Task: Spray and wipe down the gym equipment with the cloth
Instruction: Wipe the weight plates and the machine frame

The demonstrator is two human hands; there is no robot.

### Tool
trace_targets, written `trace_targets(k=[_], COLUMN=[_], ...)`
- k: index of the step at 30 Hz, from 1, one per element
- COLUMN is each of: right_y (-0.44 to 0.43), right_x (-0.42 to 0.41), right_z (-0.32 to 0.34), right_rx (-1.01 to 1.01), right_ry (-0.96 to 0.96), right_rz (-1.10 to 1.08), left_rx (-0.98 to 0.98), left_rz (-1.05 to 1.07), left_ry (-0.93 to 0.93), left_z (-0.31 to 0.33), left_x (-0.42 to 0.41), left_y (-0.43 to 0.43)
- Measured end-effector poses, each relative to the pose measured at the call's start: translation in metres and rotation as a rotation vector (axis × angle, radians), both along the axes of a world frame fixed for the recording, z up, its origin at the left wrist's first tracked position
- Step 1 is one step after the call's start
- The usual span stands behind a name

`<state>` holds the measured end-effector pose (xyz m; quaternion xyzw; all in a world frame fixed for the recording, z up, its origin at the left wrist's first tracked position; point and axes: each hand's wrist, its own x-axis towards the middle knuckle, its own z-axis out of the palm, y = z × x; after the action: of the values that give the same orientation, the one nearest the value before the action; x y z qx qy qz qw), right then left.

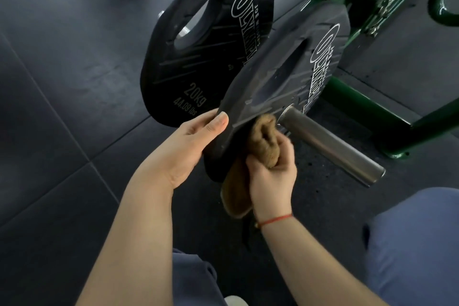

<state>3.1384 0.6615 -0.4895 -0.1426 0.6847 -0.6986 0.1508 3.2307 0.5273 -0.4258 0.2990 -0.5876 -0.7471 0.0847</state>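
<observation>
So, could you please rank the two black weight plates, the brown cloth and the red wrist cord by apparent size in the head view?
1. Tied: near plate and 20kg plate; the near one is closer, so unranked.
2. The brown cloth, partly hidden.
3. The red wrist cord.

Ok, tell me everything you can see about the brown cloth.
The brown cloth looks like thick, nubby terry, bunched into a wad. The right hand grips it and presses its top against the lower face of the near black weight plate, beside the steel peg. A loose tail hangs down below the hand.
</observation>
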Motion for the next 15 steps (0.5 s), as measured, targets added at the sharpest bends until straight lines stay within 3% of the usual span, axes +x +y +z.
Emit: trace_targets(k=[4, 7, 9, 15], right_y=[0.026, 0.021, 0.015, 0.011], right_x=[0.015, 0.005, -0.008, -0.010], right_z=[0.001, -0.008, -0.011, -0.009], right_rx=[-0.004, 0.009, 0.064, 0.240], right_ry=[0.228, 0.010, -0.027, 0.279], right_rz=[0.237, 0.059, -0.005, 0.061], left_rx=[-0.041, -0.085, -0.119, -0.190], left_rz=[-0.004, 0.017, 0.033, 0.063], left_ry=[-0.018, -0.043, -0.074, -0.174], left_z=[-0.003, -0.004, -0.001, 0.005], left_x=[0.002, 0.002, 0.001, -0.002], left_y=[0.000, 0.003, 0.007, 0.017])
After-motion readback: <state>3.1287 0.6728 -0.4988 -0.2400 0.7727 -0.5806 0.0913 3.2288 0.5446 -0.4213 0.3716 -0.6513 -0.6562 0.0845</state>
